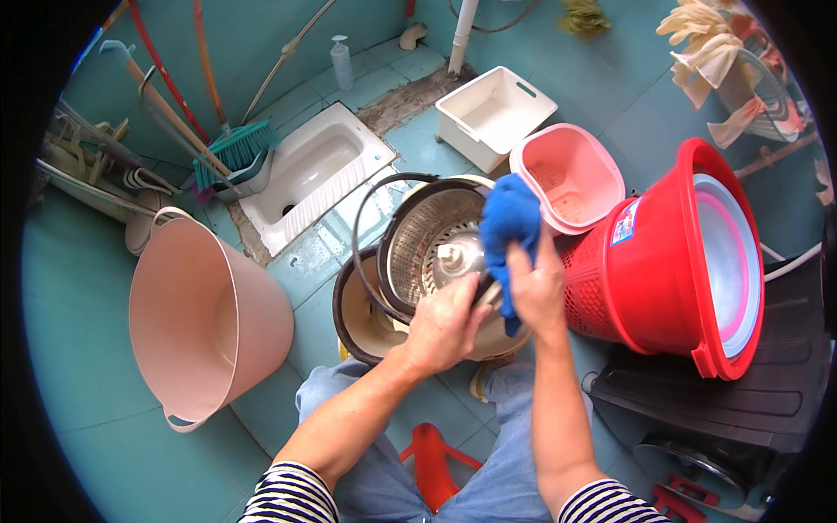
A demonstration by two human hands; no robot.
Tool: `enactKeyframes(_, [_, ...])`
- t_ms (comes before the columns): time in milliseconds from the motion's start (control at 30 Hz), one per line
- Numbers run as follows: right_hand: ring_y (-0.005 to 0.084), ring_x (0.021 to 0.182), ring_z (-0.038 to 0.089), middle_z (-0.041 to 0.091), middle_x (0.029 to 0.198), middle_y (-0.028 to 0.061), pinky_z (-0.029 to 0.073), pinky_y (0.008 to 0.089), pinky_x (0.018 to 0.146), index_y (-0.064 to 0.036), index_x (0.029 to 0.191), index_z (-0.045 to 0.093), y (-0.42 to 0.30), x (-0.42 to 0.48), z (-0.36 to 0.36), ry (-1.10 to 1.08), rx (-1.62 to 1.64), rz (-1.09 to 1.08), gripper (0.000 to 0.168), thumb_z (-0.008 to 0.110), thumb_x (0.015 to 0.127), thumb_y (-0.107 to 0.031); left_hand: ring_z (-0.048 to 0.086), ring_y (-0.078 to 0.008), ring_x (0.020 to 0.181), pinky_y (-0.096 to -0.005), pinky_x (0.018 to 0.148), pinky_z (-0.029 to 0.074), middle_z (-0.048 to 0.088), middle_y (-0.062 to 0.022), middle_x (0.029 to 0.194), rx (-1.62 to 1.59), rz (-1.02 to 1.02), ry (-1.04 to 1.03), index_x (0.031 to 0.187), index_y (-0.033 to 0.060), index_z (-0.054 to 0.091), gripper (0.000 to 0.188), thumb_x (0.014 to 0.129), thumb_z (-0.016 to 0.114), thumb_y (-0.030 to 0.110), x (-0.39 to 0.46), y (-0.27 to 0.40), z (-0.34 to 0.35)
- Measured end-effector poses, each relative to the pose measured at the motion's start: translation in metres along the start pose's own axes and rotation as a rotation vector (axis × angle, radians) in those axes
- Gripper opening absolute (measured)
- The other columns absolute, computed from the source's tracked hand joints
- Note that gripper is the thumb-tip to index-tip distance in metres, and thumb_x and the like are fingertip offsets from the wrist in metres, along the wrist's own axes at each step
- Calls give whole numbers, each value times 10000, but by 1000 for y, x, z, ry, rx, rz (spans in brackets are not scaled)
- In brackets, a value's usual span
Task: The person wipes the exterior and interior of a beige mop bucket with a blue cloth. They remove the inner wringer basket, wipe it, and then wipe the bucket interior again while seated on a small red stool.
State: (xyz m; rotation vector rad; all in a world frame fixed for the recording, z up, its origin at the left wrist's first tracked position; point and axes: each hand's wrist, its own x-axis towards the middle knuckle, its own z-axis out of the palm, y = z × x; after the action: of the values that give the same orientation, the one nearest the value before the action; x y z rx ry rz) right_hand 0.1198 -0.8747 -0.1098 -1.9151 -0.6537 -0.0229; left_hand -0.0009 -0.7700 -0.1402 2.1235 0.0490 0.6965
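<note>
A perforated metal spin basket (451,255) with a dark rim and a white central hub is tilted over a cream bucket (358,294). Dirt or rust-coloured marks show inside the basket. My left hand (444,323) grips the basket's near rim, thumb towards the inside. In my right hand (536,284) is a bunched blue cloth (513,216), pressed at the basket's right edge and partly blurred. The cloth hides that side of the rim. A thin dark hoop handle (358,229) curves out to the left.
A pink tub (261,314) stands left, a squat toilet (320,170) ahead. Behind are a white bin (497,118) and a pink basin (569,176). To the right, a red basket (647,261) holds nested basins. A broom (239,147) leans at the wall. A red stool (435,467) is below.
</note>
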Motion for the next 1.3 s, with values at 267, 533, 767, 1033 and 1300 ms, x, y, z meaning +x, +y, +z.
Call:
enactKeyframes(267, [179,1073,550,563,1201,93,434,330,969,6,1369,402,15,12,-20,-83,378,230,550,619,900,-182,611,-376,797,-436,666,505,600,-195,893,25,15,-242,1145,-67,496,424,793,683,77,-15,8,-2])
enactKeyframes(533, [194,1061,574,576,1186,116,456,338,940,5,1343,403,33,-1,-16,-188,119,320,636,694,806,-172,585,-378,806,-455,665,481,574,-181,840,53,10,-362,1086,-22,472,356,804,658,88,-21,-13,3])
enactKeyframes(767, [174,1033,591,600,1141,85,481,322,910,-10,1295,456,45,-3,-23,-134,343,382,579,724,804,-159,590,-386,812,-458,679,483,583,-182,847,25,18,-374,1040,-16,477,319,801,663,87,-23,-11,10])
enactKeyframes(1033, [141,988,615,633,1083,49,494,292,886,-12,1188,578,44,4,-35,86,720,547,317,639,882,-72,604,-408,898,-445,760,500,606,-222,964,-80,-47,-361,1187,-25,495,438,805,679,83,-25,-17,10])
enactKeyframes(1300, [141,933,611,612,1051,45,499,280,859,-17,1205,545,28,-3,-31,172,730,430,371,627,843,-7,621,-353,1056,-387,912,491,628,-206,1113,-340,-216,-377,1265,-25,455,494,850,676,123,-7,-10,9])
